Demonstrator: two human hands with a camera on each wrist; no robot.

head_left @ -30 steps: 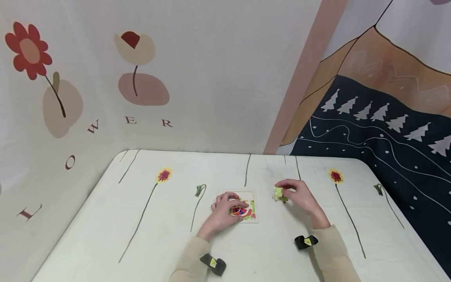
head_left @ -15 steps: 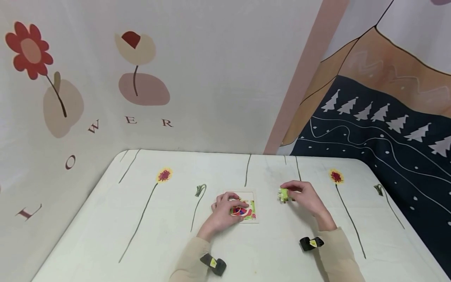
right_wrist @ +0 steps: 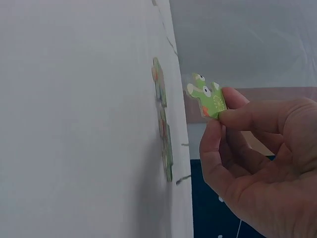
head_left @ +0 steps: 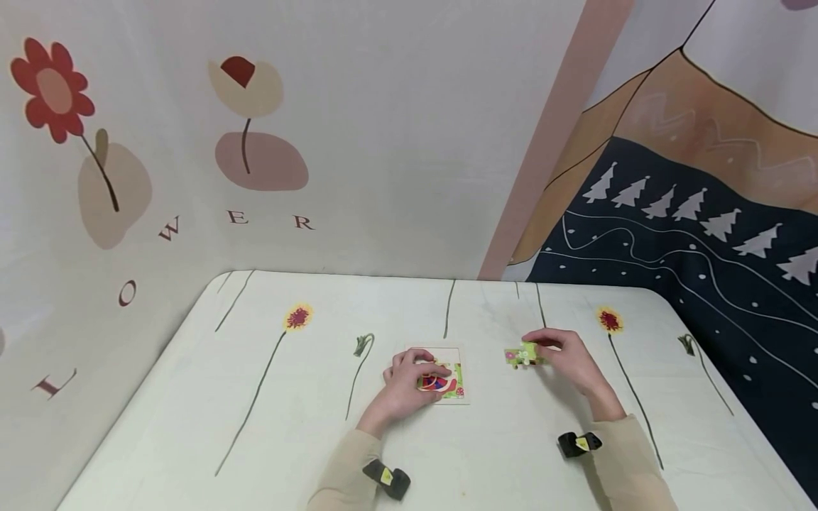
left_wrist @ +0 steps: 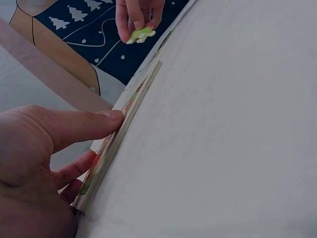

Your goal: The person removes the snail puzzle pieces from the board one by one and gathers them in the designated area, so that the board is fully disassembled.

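Observation:
My left hand (head_left: 404, 383) rests over a small square puzzle board (head_left: 450, 353), whose lower part carries a red, purple and green picture (head_left: 455, 382). In the left wrist view the straight thumb presses the picture beside the board's pale edge (left_wrist: 120, 136). Off to the right, my right hand (head_left: 567, 360) pinches a green puzzle piece (right_wrist: 213, 100) between thumb and fingertips, raised over the table. A white-rimmed eye and an orange patch show on that piece. Beneath it lie loose puzzle pieces (right_wrist: 166, 144), partly overlapped by the held piece in the head view.
The white tabletop (head_left: 287, 433) has printed flowers and stems. A pale wall cloth (head_left: 383, 177) with flowers and letters stands behind it, and a dark cloth with trees (head_left: 639, 234) at the right. Each wrist carries a black camera (head_left: 579, 445).
My right hand has moved to the right with the green puzzle piece, which has turned, and loose pieces on the table now show to its left. My left hand has stayed on the board.

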